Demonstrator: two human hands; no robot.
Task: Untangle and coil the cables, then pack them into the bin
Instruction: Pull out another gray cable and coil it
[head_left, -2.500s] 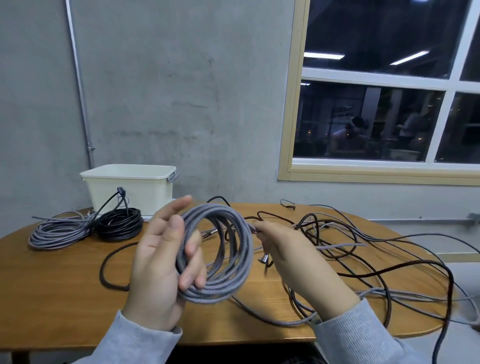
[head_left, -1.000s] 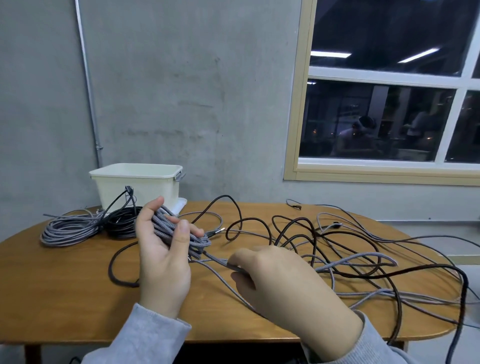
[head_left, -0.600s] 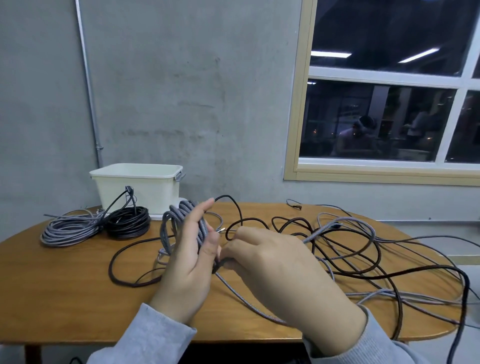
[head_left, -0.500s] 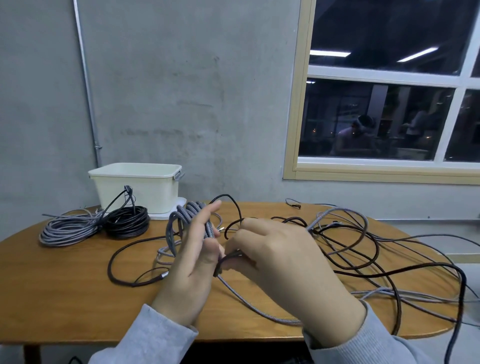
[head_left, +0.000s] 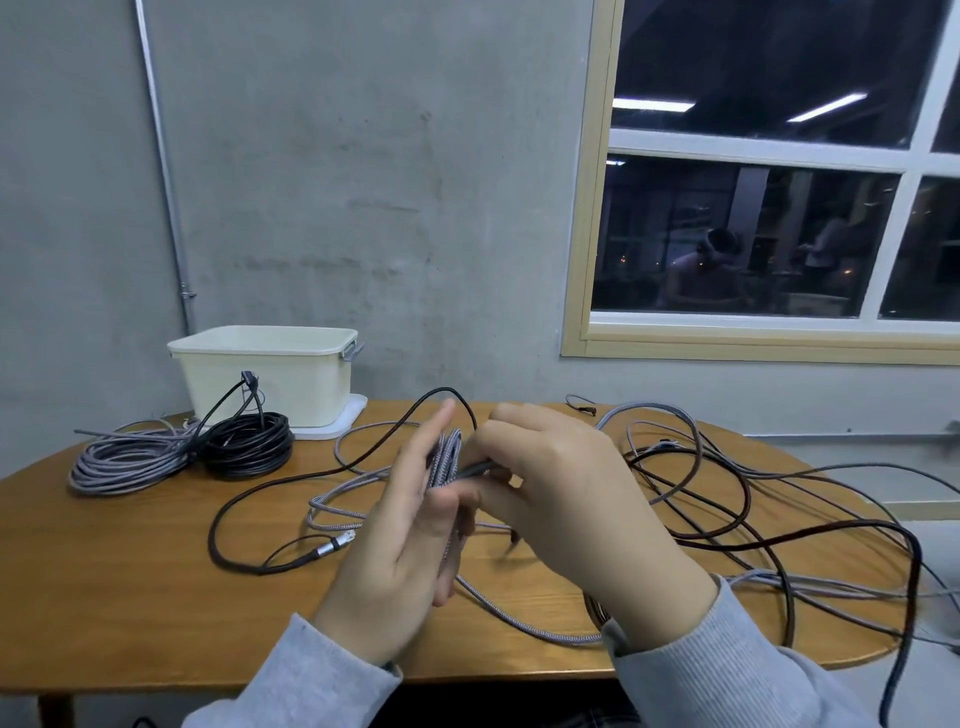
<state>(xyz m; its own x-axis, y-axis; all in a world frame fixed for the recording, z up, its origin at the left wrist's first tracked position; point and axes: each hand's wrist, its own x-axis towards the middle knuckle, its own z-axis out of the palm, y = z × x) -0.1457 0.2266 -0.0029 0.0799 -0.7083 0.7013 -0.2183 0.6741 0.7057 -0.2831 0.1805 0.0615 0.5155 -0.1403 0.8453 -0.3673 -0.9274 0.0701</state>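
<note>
Item one — grey braided bundle (head_left: 445, 460): a small hank of grey braided cable, standing upright between the two hands above the middle of the desk (head_left: 119, 587). The left hand (head_left: 400, 540) is holding it, fingers reaching up along its near side, the index finger pointing straight up. The right hand (head_left: 561, 493) is pressing in from the other side, its fingers curling round a grey strand that is running across the hank. The two hands are lying close together and touching at the fingers.

Item two — loose grey cable (head_left: 519, 621): trailing from under the hands, looping over the desk toward the right sleeve.

Item three — dark cable (head_left: 270, 493): arching up behind the hands and curving left and forward, ending at a metal plug (head_left: 332, 545) that is lying on the wood.

Item four — tangle of cables (head_left: 753, 499): dark and grey strands sprawling over the right half of the desk, some hanging off its right edge.

Item five — grey coil (head_left: 124, 460) and black coil (head_left: 247, 449): lying side by side at the far left, touching, the black one with a plug end sticking upward.

Item six — cream bin (head_left: 270, 374): standing just behind the black coil on a white lid (head_left: 332, 423), near the wall (head_left: 363, 182). Its inside is hidden from view.
</note>
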